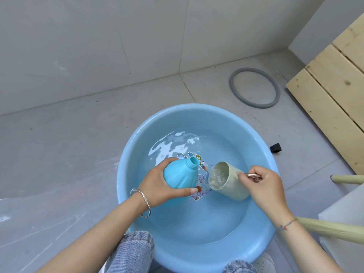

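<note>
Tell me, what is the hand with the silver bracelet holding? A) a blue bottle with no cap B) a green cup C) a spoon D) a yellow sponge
A: the left hand, the one with the bracelet, grips the blue bottle, its neck open, over the basin; the right hand holds the green cup.

Single head-worn wide-angle view, looking steeply down, close over basin (262,146).

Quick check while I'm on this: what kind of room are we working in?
Probably a bathroom or wash area at home. There is a grey tiled floor and tiled wall. A blue basin of water sits on the floor, with the left hand holding a blue bottle and the right hand a tilted cup.
</note>
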Motion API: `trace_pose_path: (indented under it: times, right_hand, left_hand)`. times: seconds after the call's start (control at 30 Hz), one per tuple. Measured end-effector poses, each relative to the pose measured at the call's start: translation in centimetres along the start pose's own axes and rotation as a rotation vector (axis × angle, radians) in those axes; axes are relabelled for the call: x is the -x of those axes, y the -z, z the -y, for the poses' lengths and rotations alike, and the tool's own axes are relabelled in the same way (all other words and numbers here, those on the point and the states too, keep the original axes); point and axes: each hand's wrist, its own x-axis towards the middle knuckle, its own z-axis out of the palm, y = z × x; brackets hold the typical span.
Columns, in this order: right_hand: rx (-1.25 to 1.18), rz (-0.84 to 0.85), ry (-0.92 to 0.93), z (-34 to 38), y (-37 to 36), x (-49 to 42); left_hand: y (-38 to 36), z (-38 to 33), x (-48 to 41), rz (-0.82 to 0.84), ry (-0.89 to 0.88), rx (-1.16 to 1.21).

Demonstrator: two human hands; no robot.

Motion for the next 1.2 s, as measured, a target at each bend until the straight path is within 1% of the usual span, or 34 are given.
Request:
trace_pose_path:
  times: [0.23, 0.33, 0.47, 0.7, 0.97, 1.2]
  right_hand:
    - [-0.289, -0.075, -0.084, 0.6, 2.4, 0.7]
    - [-0.350, -0.113, -0.068, 1.7, 3.1, 1.0]
    - [-0.391, -0.135, -0.005, 3.8, 4.0, 1.6]
    - [-0.334, -0.138, 0.092, 6.9, 4.7, 2.4]
    - [-0.269, -0.128, 0.208, 8.5, 4.8, 3.0]
    - [-0.199, -0.173, 0.281, 9.3, 4.9, 3.4]
  left_hand:
    - [-0.1, 0.1, 0.0, -0.005, -0.002, -0.017]
    - [-0.2, 0.3, 0.0, -0.006, -0.006, -0.032]
    - [-0.3, 0.2, 0.0, 0.006, -0.016, -0.030]
    - [-0.4, 0.0, -0.1, 0.010, -0.029, -0.042]
    - [-0.6, 0.1, -0.1, 0.017, -0.043, -0.040]
    - [-0.7, 0.1, -0.1, 0.015, -0.046, -0.040]
